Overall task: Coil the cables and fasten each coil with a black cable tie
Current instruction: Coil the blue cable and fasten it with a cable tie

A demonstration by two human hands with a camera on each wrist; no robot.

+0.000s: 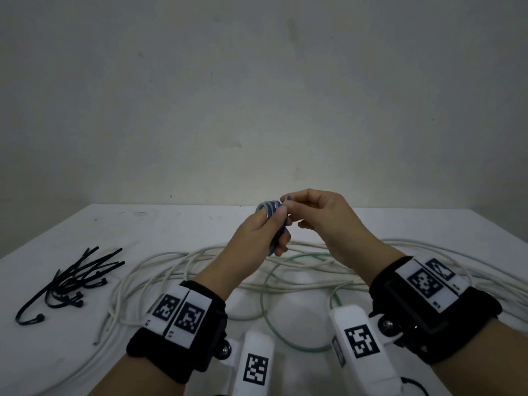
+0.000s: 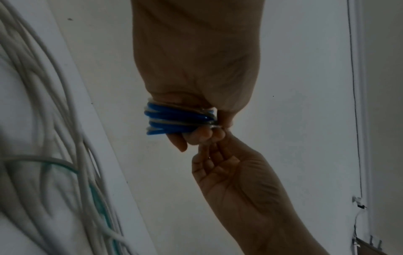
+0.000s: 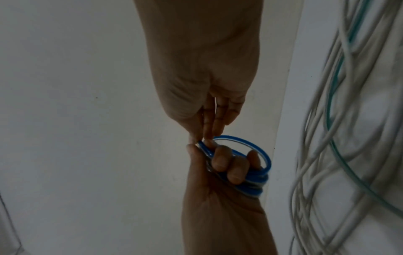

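Blue-and-white cable coil (image 1: 271,224): held above my table (image 1: 57,230) | left hand (image 1: 257,232) curled round it | right hand (image 1: 320,218) pinching its top | black cable ties (image 1: 77,278) piled left | white cables (image 1: 171,270) loose on table.

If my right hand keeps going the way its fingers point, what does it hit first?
The right hand points at the blue cable coil gripped in the left hand. Its fingertips already seem to pinch the coil, so that comes first.
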